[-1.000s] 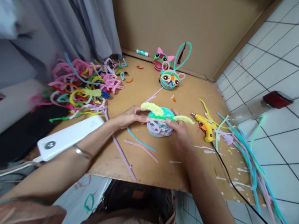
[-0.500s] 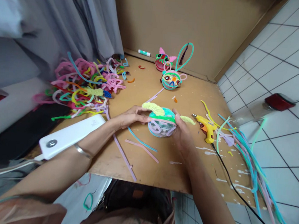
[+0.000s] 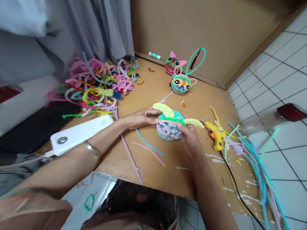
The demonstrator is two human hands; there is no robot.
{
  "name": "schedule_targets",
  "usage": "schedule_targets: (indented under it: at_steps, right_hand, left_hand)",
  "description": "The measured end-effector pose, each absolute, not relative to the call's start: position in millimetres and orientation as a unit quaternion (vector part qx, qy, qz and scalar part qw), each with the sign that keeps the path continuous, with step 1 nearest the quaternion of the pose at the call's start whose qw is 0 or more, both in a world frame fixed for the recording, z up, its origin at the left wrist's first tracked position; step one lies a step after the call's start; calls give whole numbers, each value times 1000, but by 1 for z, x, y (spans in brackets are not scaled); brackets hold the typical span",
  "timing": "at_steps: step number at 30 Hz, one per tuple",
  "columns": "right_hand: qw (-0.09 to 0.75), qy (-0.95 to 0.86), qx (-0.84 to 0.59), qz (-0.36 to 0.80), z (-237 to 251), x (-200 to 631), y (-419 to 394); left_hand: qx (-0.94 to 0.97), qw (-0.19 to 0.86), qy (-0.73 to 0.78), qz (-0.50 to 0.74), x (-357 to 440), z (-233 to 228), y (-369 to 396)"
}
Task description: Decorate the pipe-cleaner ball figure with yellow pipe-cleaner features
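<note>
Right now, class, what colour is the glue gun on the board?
Yellow, with an orange trigger: glue gun, head view.

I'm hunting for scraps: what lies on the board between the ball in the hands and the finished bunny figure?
In the head view, one small orange scrap lies between the ball and the bunny figure; otherwise bare board.

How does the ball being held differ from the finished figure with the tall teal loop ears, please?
The held ball has short, fuzzy yellow horns lying sideways; the looped figure has tall teal ears standing up. The held ball sits between the left hand and right hand; the looped figure stands alone, farther back, with eyes showing. Both are round, wrapped in pipe cleaners.
</note>
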State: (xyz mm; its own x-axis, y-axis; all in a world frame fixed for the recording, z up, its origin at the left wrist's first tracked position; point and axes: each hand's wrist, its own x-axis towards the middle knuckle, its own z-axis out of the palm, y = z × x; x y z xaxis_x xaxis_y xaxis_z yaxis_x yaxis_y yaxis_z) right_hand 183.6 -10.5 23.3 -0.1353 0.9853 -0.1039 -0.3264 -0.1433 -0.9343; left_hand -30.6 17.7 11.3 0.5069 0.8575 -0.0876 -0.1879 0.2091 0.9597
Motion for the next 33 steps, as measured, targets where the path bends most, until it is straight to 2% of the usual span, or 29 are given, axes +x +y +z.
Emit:
schedule_targets:
  at_steps: [10,33]
  right_hand:
    - [523,-407,-409,627,26,185,-11]
    - [531,-407,-417,615,26,180,-11]
  left_hand:
    - [500,733,282,366,-33,6,21]
    - [500,691,348,390,-24,9,15]
